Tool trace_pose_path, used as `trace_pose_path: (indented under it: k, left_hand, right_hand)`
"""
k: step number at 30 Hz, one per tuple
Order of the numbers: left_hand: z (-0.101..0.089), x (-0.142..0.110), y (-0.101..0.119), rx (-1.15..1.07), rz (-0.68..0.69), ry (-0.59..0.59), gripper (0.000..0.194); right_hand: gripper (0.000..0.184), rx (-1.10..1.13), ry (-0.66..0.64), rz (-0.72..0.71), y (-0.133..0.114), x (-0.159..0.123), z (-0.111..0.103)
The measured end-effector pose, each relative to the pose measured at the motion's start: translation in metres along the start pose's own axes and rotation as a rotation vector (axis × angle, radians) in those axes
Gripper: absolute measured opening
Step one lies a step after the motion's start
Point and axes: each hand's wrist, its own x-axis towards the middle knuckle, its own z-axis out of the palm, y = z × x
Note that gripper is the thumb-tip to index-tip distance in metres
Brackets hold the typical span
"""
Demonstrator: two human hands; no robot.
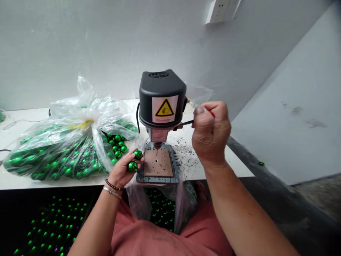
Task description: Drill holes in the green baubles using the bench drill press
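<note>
A small black bench drill stands on the white table, with a brown pad under its bit. My right hand is closed in a fist around the drill's red-tipped lever. To the left of the pad, my left hand is curled around two shiny green beads held at the fingertips.
A clear plastic bag full of green beads lies on the table to the left. Another open bag of beads hangs below the drill at my lap. Dark shavings are scattered to the right of the drill. A wall socket is above.
</note>
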Motion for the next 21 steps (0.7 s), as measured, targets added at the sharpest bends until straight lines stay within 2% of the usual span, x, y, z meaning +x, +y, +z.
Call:
trace_pose_path:
  k: [2, 7, 11, 15, 21]
  left_hand:
    - [0.003, 0.001, -0.004, 0.117, 0.019, -0.009, 0.021]
    - [0.010, 0.009, -0.011, 0.583, 0.107, 0.024, 0.039]
    - [0.019, 0.017, -0.015, 0.882, 0.146, 0.013, 0.039]
    - [0.030, 0.020, -0.018, 1.108, 0.162, -0.010, 0.038]
    - [0.037, 0.020, -0.022, 1.438, 0.328, 0.048, 0.039]
  right_hand:
    - [0.021, -0.010, 0.012, -0.025, 0.000, 0.002, 0.001]
    - [0.021, -0.006, 0.009, -0.034, -0.001, 0.009, 0.002]
    - [0.023, 0.004, -0.009, -0.037, 0.000, 0.012, 0.003]
    - [0.026, 0.009, -0.024, -0.045, 0.001, 0.012, 0.002]
    - [0.028, 0.023, -0.068, -0.023, 0.001, 0.011, -0.001]
